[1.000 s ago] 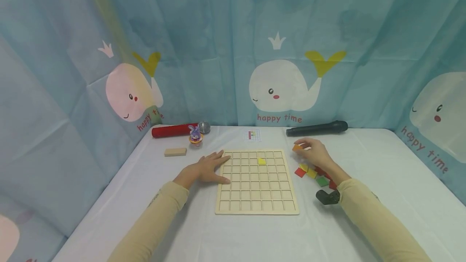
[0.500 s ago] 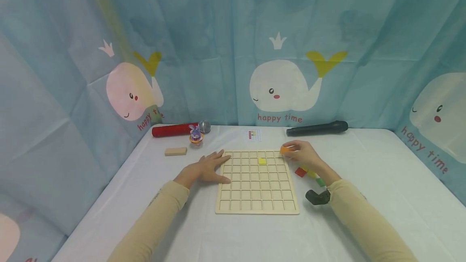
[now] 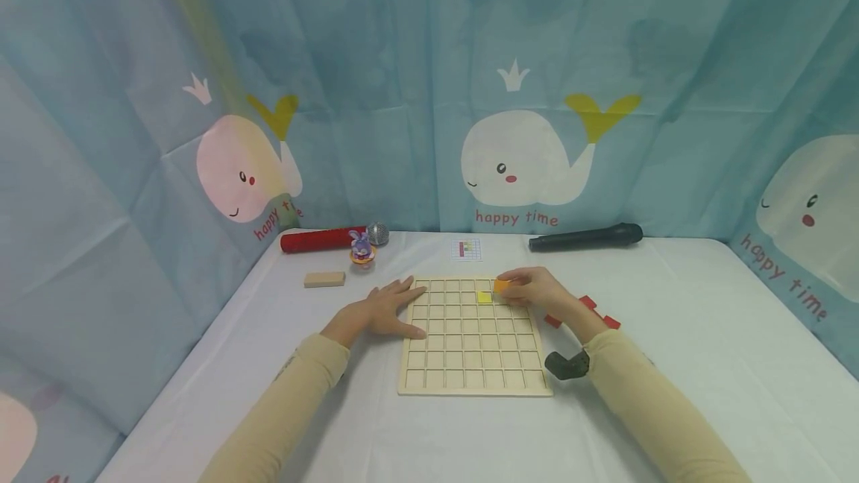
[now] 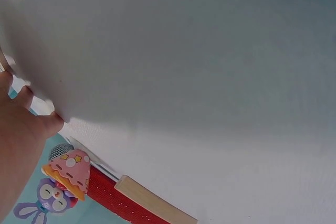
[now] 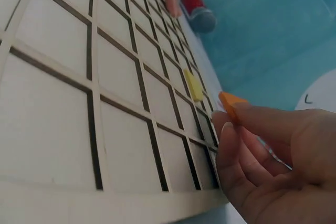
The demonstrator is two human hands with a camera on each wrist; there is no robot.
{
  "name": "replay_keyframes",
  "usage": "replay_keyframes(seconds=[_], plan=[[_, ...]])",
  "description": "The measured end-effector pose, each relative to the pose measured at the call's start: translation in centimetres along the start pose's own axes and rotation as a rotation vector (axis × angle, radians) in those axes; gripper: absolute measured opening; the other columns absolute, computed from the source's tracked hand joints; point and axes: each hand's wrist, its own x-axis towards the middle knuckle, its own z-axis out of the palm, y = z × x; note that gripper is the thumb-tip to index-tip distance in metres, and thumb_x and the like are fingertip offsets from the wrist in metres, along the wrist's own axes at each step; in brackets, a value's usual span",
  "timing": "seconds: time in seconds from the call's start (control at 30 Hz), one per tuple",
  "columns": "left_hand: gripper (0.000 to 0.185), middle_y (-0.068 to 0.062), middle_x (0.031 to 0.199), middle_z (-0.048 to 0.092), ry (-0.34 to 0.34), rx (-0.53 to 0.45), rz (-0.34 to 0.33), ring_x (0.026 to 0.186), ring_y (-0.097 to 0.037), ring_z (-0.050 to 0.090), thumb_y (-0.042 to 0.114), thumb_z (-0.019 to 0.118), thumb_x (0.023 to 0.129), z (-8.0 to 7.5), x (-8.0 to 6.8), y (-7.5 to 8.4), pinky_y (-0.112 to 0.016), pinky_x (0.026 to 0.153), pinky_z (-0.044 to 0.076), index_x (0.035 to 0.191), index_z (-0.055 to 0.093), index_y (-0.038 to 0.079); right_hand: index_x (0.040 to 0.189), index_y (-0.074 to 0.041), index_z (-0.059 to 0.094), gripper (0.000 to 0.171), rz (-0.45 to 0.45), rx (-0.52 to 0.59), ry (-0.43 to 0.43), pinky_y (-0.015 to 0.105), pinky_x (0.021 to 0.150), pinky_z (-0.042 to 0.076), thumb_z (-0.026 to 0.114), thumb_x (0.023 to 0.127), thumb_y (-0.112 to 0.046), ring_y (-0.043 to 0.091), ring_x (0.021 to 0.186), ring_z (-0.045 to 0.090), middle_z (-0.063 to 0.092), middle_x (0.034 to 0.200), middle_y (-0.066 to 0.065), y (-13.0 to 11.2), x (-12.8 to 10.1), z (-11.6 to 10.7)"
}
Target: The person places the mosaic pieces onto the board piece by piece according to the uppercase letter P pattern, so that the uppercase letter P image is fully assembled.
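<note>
A wooden grid board point(image 3: 473, 364) lies on the white table, with one yellow tile point(image 3: 484, 297) set in a cell near its far edge. My right hand point(image 3: 530, 291) pinches an orange tile point(image 3: 501, 286) just above the board, right of the yellow tile. In the right wrist view the orange tile point(image 5: 230, 102) sits at my fingertips point(image 5: 231, 128) over the grid point(image 5: 79, 103), with the yellow tile point(image 5: 193, 85) beyond. My left hand point(image 3: 385, 309) rests flat on the table, fingers touching the board's left edge.
Red tiles point(image 3: 590, 304) lie on the table right of the board. At the back are a red microphone point(image 3: 325, 239), a small bunny toy point(image 3: 360, 248), a wooden block point(image 3: 324, 279), a pattern card point(image 3: 466, 250) and a black microphone point(image 3: 584, 237).
My right hand has carried the orange tile left from beside the loose tiles to above the board, next to the yellow tile. The left hand has stayed put.
</note>
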Motion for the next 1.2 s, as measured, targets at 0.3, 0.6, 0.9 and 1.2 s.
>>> replay_keyframes(seconds=[0.3, 0.6, 0.9, 1.2], plan=[[0.093, -0.007, 0.161, 0.011, -0.006, 0.016, -0.032, 0.147, -0.03, 0.007, 0.065, 0.065, 0.081, 0.3, 0.3, -0.2, -0.058, 0.113, 0.006, 0.155, 0.025, 0.025, 0.12, -0.012, 0.069, 0.038, 0.033, -0.039, -0.019, 0.038, 0.094, 0.042, 0.075, 0.084, -0.024, 0.021, 0.109, 0.052, 0.063, 0.12, 0.003, -1.0, 0.1, 1.4], [0.094, -0.006, 0.161, 0.011, -0.007, 0.009, -0.039, 0.147, -0.029, 0.007, 0.065, 0.065, 0.08, 0.3, 0.3, -0.2, -0.058, 0.113, 0.006, 0.155, 0.025, 0.025, 0.12, -0.002, 0.067, 0.037, 0.031, 0.026, -0.063, 0.028, 0.072, 0.051, 0.072, 0.085, -0.012, 0.015, 0.076, 0.063, 0.07, 0.102, 0.006, -1.7, 1.0, 2.8], [0.094, -0.005, 0.162, 0.011, -0.001, -0.001, -0.043, 0.147, -0.029, 0.007, 0.067, 0.064, 0.079, 0.4, 0.3, -0.2, -0.057, 0.113, 0.006, 0.155, 0.026, 0.027, 0.119, -0.001, 0.068, 0.034, 0.035, -0.011, -0.058, 0.03, 0.077, 0.053, 0.07, 0.087, -0.011, 0.014, 0.08, 0.064, 0.069, 0.105, 0.007, -2.7, 1.2, 3.7], [0.094, -0.005, 0.162, 0.011, 0.002, 0.0, -0.039, 0.147, -0.029, 0.007, 0.068, 0.064, 0.079, 0.5, 0.4, -0.3, -0.058, 0.113, 0.006, 0.155, 0.026, 0.026, 0.12, 0.004, 0.066, 0.035, 0.027, -0.029, -0.049, 0.03, 0.074, 0.054, 0.069, 0.088, -0.01, 0.015, 0.077, 0.066, 0.071, 0.101, 0.009, -3.7, 1.2, 4.4]])
